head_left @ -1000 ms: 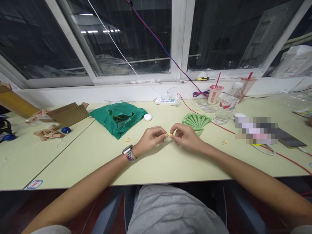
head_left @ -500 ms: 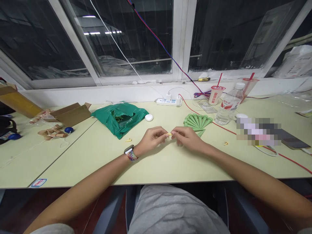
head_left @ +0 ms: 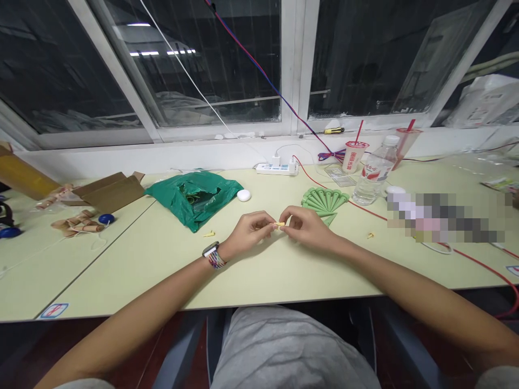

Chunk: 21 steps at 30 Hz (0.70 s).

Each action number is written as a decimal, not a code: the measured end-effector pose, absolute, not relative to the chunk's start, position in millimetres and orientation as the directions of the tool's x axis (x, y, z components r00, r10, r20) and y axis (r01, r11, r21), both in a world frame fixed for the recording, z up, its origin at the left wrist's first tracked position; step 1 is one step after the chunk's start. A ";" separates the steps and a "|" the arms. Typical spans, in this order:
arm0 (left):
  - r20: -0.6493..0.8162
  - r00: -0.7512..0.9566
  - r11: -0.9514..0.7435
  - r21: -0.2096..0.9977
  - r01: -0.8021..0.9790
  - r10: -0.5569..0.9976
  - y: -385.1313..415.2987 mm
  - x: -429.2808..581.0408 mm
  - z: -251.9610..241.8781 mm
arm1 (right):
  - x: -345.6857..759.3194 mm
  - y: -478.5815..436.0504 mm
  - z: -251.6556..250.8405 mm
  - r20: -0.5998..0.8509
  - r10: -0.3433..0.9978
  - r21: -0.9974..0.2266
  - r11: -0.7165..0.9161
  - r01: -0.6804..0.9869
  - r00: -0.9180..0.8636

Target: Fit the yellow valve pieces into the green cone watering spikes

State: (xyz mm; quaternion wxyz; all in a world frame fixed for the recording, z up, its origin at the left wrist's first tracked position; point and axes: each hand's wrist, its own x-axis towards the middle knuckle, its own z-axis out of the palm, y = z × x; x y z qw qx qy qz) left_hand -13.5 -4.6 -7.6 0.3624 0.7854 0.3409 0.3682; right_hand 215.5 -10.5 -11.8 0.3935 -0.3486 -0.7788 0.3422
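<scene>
Left hand (head_left: 252, 229) and right hand (head_left: 307, 227) together pinch a small yellow piece (head_left: 279, 224), above the table (head_left: 259, 283); this handling seems unfinished. Green tapered pieces (head_left: 325, 200) already lie fanned out. Whether the held piece is one part or two, I cannot tell.

Behind a pale yellow-green bench (head_left: 251, 275) with a dark seam, a low white wall (head_left: 182, 156); above, white-framed windows (head_left: 231, 65), dark glass, bright strips of light (head_left: 144, 53) at left. Below, dark red floor (head_left: 150, 348).

Red lettering (head_left: 351, 161) on cup (head_left: 357, 153) and bottle (head_left: 375, 174): too small to read
</scene>
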 end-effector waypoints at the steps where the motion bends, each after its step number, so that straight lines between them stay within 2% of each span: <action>1: 0.312 0.497 -0.485 0.832 0.268 0.810 -4.4 -13.5 -7.8 | 216.1 -10.2 -13.2 0.437 0.779 -0.761 0.587 0.277 -0.449; 4: 0.248 0.521 -0.424 0.871 0.249 0.816 -3.5 -14.5 -7.8 | 218.4 -11.2 -18.0 0.597 0.639 -0.551 0.766 0.330 -0.486; 6: 0.207 0.535 -0.376 0.898 0.228 0.819 -2.4 -15.8 -7.6 | 220.0 -13.3 -19.5 0.647 0.555 -0.396 0.830 0.392 -0.522; 8: 0.181 0.528 -0.347 0.908 0.233 0.830 -1.5 -17.1 -7.5 | 222.6 -16.2 -18.2 0.661 0.514 -0.301 0.849 0.434 -0.547; 12: 0.213 0.470 -0.388 0.866 0.315 0.856 -0.4 -18.0 -7.4 | 240.3 -23.7 -9.0 0.645 0.538 -0.318 0.835 0.450 -0.543; 16: 0.294 0.436 -0.465 0.808 0.362 0.851 2.1 -26.7 3.1 | 288.4 -32.1 -3.9 0.585 0.633 -0.351 0.761 0.546 -0.507; 21: 0.359 0.451 -0.572 0.597 0.562 0.817 6.5 -80.3 28.8 | 369.6 -39.2 -14.9 0.473 0.789 -0.351 0.578 0.737 -0.393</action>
